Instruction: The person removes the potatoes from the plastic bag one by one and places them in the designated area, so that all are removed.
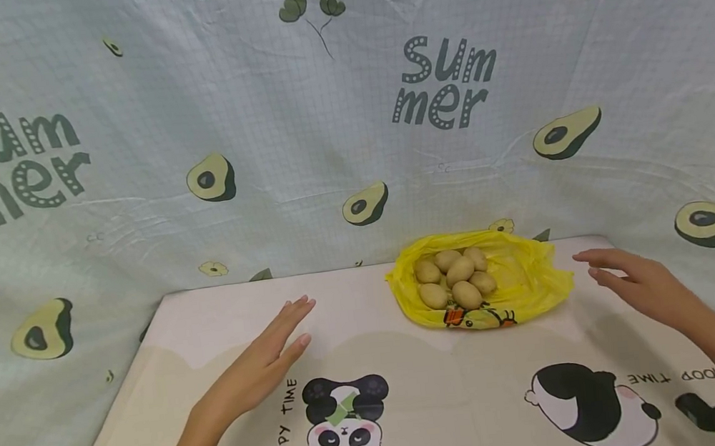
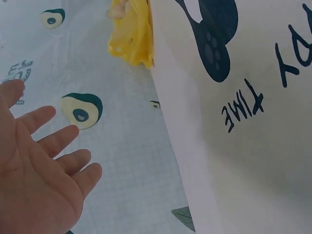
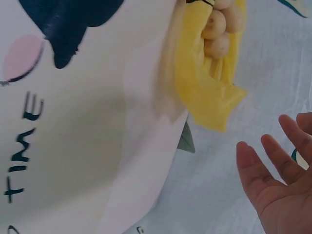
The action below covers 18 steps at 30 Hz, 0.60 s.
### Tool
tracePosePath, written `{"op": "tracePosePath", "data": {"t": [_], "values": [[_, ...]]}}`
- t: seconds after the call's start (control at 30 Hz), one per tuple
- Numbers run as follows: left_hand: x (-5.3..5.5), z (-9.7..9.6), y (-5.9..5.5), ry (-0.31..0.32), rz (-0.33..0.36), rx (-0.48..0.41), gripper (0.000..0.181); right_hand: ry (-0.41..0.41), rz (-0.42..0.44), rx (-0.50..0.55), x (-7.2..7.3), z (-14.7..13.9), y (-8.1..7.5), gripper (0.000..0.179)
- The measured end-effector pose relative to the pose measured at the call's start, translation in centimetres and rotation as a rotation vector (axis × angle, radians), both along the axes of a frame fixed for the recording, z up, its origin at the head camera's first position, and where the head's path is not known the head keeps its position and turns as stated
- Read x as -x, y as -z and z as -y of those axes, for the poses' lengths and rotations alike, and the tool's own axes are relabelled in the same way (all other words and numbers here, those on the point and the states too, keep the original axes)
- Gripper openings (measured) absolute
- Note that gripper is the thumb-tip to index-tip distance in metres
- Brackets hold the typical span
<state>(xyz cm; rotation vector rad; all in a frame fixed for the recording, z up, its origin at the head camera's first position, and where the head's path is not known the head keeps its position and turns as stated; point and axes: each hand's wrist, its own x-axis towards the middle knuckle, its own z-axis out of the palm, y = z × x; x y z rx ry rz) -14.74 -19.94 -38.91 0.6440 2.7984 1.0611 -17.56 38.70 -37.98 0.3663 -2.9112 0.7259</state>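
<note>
A yellow plastic bag (image 1: 526, 293) lies spread at the back of the table, its mouth turned up. Inside it sit several small, round, pale-brown potatoes (image 1: 460, 270), heaped toward the bag's left side. To the left of the bag and well apart from it, my left hand (image 1: 258, 369) hovers over the table with fingers extended, holding nothing. My right hand (image 1: 645, 289) is off the bag's right edge, a small gap between, its fingers loosely extended and empty. The right wrist view shows the bag's crumpled end (image 3: 209, 107) beyond that hand's fingertips.
The low table (image 1: 441, 416) has a printed cover with a panda (image 1: 345, 432) and a black-and-white animal (image 1: 591, 409). A pale cloth (image 1: 282, 115) with avocado prints hangs right behind the table and along its sides.
</note>
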Motion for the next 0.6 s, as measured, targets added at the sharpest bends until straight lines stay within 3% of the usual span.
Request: {"op": "tracePosePath", "data": {"t": [0.3,0.6], "values": [[0.4,-1.3,-1.0,0.109,0.036,-0.006,0.056,-0.087,0.165,0.069,2.6,-0.1,-1.6,0.041],[0.9,-2.7,-2.3,0.205,-0.114,0.022,0.049,-0.178,0.258,0.076,5.4,1.0,-3.5,0.046]]}}
